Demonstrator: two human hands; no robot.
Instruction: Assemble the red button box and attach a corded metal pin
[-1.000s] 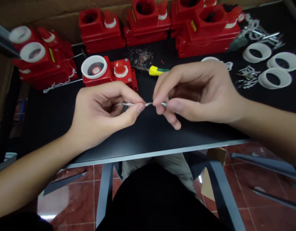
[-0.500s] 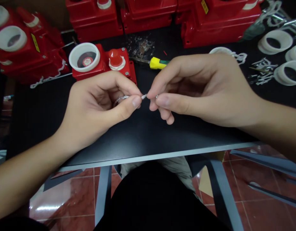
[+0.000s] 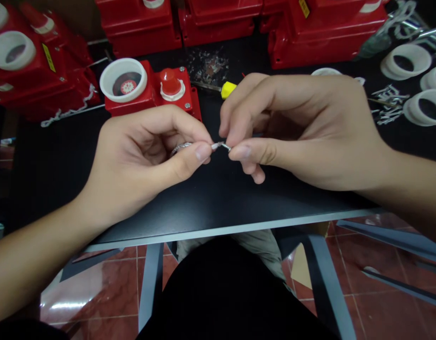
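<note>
Between thumb and forefinger, my left hand (image 3: pixel 143 160) pinches a thin whitish twisted cord (image 3: pixel 181 147); its pale tip pokes out past the fingertips. Facing it, my right hand (image 3: pixel 306 137) is closed in a pinch on a small ridged metal piece that looks like a screw (image 3: pixel 225 147). The cord's tip and the screw's end meet in the gap between the two hands; whether they are joined I cannot tell. Behind my left hand sits a small red box (image 3: pixel 152 87) with a white ring and a red cap.
Larger red housings (image 3: pixel 221 28) line the table's back. A yellow-handled screwdriver (image 3: pixel 227 89) lies partly behind my right hand, near scattered debris (image 3: pixel 209 66). White rings (image 3: pixel 405 61) and loose screws (image 3: pixel 389 101) are at right. The black table's front edge (image 3: pixel 218 231) is close to my body.
My right hand has shifted slightly right, and its index finger has drawn back. The screw now shows between the fingertips, against the cord's tip. My left hand keeps its pinch.
</note>
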